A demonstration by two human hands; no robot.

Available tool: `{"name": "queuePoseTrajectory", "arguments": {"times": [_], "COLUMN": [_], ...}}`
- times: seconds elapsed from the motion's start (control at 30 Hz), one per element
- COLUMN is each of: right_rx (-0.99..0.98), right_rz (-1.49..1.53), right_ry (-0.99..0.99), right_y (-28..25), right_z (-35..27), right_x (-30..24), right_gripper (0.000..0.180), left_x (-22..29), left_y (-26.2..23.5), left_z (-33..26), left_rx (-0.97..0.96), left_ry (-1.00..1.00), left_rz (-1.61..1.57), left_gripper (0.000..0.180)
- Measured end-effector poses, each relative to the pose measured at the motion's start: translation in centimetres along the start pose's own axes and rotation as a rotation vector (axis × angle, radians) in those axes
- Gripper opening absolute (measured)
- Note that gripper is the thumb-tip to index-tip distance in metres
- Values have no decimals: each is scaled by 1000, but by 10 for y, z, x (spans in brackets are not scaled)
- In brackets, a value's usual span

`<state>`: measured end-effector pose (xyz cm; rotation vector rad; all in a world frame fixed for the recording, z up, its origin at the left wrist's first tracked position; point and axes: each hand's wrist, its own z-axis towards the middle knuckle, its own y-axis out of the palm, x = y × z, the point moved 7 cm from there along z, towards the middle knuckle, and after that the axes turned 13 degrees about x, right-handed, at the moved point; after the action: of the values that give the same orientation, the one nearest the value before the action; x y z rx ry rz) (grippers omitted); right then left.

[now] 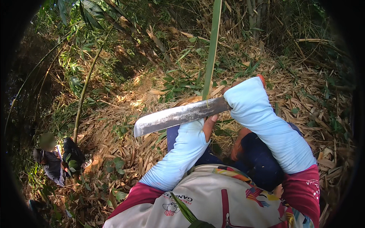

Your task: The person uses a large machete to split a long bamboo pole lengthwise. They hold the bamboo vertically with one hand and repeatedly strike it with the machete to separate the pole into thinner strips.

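Note:
My right hand, mostly covered by a pale blue sleeve, is closed on the handle of a machete. Its broad, worn steel blade points left, crossing above my left wrist. A long, flat green bamboo strip rises away from me, its near part meeting the blade and passing out of sight there. Just below the blade is my left hand, thumb showing and the other fingers largely hidden; it appears closed around the strip's near end. My knees and a bare foot show beneath my arms.
Dry bamboo leaves and scraps cover the ground around me. A slender bamboo stalk leans at the left, near another person low on the ground. Dense bamboo stems and undergrowth stand ahead.

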<state>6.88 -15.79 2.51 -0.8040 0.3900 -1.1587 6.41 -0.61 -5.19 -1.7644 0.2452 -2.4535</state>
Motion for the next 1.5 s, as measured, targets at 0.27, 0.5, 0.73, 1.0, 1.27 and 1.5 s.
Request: {"name": "queuePoseTrajectory", "arguments": {"times": [0.27, 0.5, 0.73, 1.0, 1.27, 1.5], "right_rx": [-57, 50, -171, 52, 89, -140], "right_rz": [139, -92, -35, 363, 586, 354], "right_ry": [414, 937, 1105, 914, 530, 105], "right_y": [-10, -2, 69, 41, -40, -48], "right_z": [16, 15, -51, -29, 29, 35], "right_x": [76, 242, 313, 228, 42, -15], "right_gripper": [13, 15, 29, 43, 25, 20], "left_x": [-1, -8, -38, -12, 49, 66], "left_y": [0, 16, 11, -2, -6, -17], "left_z": [-12, -4, 7, 26, 38, 19], "left_rx": [-42, -204, -242, -232, -215, -250], "left_ry": [-93, -64, -383, -470, -307, -289], "left_rz": [118, 217, -212, -528, -701, -575], "left_gripper": [41, 42, 53, 55, 83, 104]}}
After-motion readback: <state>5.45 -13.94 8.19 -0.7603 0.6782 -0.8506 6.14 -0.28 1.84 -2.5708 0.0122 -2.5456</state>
